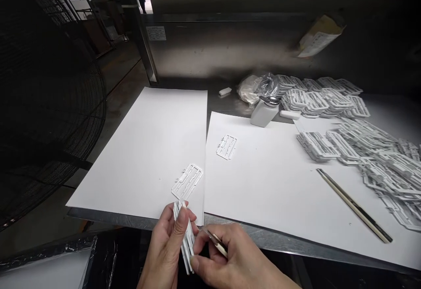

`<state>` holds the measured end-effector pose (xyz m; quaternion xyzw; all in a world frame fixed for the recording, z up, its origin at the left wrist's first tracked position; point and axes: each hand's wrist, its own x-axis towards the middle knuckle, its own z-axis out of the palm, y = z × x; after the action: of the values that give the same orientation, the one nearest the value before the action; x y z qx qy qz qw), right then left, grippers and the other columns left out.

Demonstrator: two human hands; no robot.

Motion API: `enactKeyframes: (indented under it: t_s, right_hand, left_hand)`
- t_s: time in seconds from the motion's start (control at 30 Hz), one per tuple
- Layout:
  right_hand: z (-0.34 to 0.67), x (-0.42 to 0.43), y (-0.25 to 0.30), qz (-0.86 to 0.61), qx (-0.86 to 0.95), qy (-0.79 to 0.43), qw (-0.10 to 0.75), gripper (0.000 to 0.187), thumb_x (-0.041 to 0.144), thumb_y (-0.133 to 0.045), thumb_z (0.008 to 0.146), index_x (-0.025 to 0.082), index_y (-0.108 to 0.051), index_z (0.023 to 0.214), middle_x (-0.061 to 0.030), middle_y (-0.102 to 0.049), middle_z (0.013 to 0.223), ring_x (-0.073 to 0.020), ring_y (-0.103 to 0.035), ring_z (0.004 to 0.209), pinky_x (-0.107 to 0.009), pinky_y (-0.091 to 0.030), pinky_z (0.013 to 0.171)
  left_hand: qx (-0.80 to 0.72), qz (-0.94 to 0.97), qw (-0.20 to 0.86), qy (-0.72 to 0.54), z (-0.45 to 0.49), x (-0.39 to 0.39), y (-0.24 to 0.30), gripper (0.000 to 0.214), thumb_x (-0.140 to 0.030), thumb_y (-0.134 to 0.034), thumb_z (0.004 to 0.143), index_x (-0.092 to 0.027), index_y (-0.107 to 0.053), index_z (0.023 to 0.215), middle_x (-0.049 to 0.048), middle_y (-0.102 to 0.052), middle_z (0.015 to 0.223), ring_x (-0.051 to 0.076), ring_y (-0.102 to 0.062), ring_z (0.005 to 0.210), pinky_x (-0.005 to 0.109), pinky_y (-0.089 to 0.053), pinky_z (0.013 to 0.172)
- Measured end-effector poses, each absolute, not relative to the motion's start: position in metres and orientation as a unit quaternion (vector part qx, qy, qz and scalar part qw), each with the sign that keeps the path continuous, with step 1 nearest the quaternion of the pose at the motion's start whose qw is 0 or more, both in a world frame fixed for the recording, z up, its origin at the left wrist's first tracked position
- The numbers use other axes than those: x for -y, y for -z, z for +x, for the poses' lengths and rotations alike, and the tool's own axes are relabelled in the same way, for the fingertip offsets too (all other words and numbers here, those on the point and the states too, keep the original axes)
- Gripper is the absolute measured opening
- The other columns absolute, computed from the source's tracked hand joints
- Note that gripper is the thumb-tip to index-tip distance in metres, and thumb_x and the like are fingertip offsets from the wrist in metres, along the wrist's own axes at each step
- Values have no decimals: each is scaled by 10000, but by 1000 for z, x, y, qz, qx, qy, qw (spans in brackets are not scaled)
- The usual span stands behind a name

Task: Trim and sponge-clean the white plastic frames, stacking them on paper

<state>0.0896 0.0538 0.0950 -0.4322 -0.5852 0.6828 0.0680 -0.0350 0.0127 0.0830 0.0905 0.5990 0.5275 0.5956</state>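
Note:
My left hand (169, 245) is closed around a small stack of white plastic frames (186, 240), held on edge at the table's front edge, thumb on top. In my right hand (230, 251) is a slim knife-like tool (217, 244) with a pale handle and a metal tip pointing toward the stack. Fingertips of that hand touch the stack's lower end. Just beyond the left hand, one white frame (187, 181) with thin inner bars lies flat on the left paper sheet (158, 135). Another frame (226, 147) rests on the right sheet (263, 183).
Piles of white frames (388, 162) cover the right side, with more stacks (322, 98) behind. A long slim metal-and-cream tool (355, 205) lies before them. A white bottle with a metal top (265, 112) stands near a clear plastic bag (259, 88). A large fan (49, 96) is at left.

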Motion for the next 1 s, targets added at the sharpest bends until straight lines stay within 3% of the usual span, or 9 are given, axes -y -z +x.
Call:
enactKeyframes:
  t_s: [0.17, 0.3, 0.37, 0.53, 0.6, 0.63, 0.8, 0.87, 1.0]
  right_hand:
    - [103, -57, -92, -448, 522, -714, 132, 108, 185, -570, 721, 174, -497, 641, 93, -302, 505, -69, -231, 491, -218, -194, 450]
    - [122, -65, -90, -490, 466, -710, 197, 184, 276, -627, 727, 180, -481, 669, 91, -319, 531, -83, -231, 524, -229, -192, 481]
    - [133, -69, -90, -507, 455, -699, 218, 219, 312, -636, 738, 185, -468, 675, 95, -302, 529, -88, -221, 530, -234, -191, 491]
    - [153, -64, -91, -523, 466, -684, 203, 172, 274, -621, 752, 173, -500, 683, 88, -314, 538, -86, -232, 530, -229, -189, 484]
    - [152, -57, -91, -518, 469, -690, 187, 134, 230, -605, 740, 171, -505, 674, 88, -324, 528, -78, -237, 515, -220, -189, 469]
    - [150, -54, -91, -516, 478, -688, 178, 119, 204, -596, 728, 172, -502, 662, 89, -329, 520, -73, -238, 504, -214, -190, 459]
    - [144, -38, -94, -512, 575, -631, 96, 125, 111, -590, 662, 173, -508, 592, 98, -323, 451, -53, -273, 434, -183, -211, 412]
    - [150, -33, -99, -496, 591, -628, 96, 87, 136, -635, 690, 181, -565, 662, 100, -336, 467, -55, -305, 435, -165, -248, 412]
    - [175, -22, -106, -498, 661, -546, 133, 99, 281, -575, 859, 252, -600, 950, 40, -583, 668, -119, -552, 572, -179, -449, 539]
  left_hand:
    - [-664, 211, 526, -487, -41, -21, -84, 436, -575, -604, 760, -193, -574, 969, 27, -640, 794, 185, -604, 727, 318, -477, 713]
    - [-805, 433, 275, -298, -56, -51, -79, 561, -617, -555, 762, -199, -547, 1136, 101, -632, 1062, 283, -600, 945, 403, -481, 786]
    - [-804, 531, 171, -208, -59, -70, -72, 578, -590, -515, 796, -148, -565, 1165, 153, -598, 1111, 336, -566, 1018, 450, -475, 802]
    - [-765, 599, 130, -196, -45, -81, -65, 620, -536, -525, 805, -93, -549, 1238, 202, -567, 1129, 392, -489, 1110, 524, -426, 865]
    - [-766, 555, 178, -269, -33, -67, -71, 591, -541, -452, 847, -159, -500, 1295, 163, -548, 1199, 337, -500, 1115, 434, -474, 786]
    - [-768, 506, 245, -308, -27, -58, -74, 573, -561, -460, 838, -206, -504, 1285, 126, -571, 1164, 300, -558, 1011, 384, -488, 692]
    - [-638, 372, 598, -312, -9, -30, -82, 560, -571, -590, 762, -186, -552, 1168, -6, -592, 696, 162, -554, 590, 286, -431, 572]
    - [-608, 336, 656, -296, -8, -24, -78, 446, -562, -581, 779, -199, -574, 1039, -37, -539, 623, 127, -496, 529, 263, -402, 541]
    - [-562, 221, 716, -349, -2, -11, -68, 318, -528, -564, 811, -214, -528, 781, -47, -480, 674, 74, -394, 516, 216, -343, 489]
